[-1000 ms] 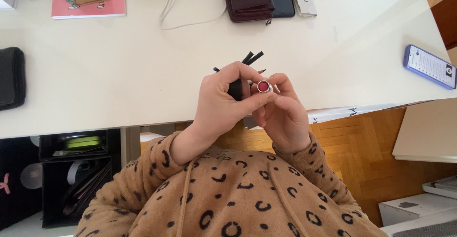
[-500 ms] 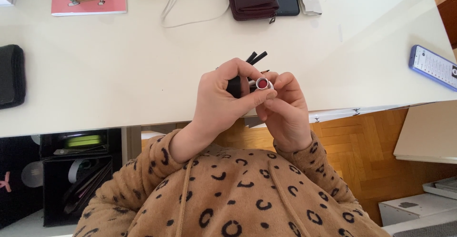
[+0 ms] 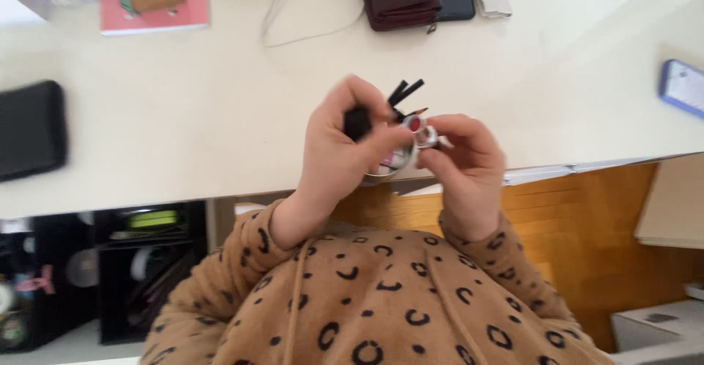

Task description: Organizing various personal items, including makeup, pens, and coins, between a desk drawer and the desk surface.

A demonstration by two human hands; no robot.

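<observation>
— Right hand [image 3: 469,163] pinches the lipstick [image 3: 419,129] at centre frame, now lifted further from the table [image 3: 183,138]; the red tip looks smaller than a second ago.
— Left hand [image 3: 348,149]?
— Curled round the black cap [image 3: 357,122], glossy and cylindrical. Slim dark pencils [image 3: 407,91] poke out behind.
</observation>
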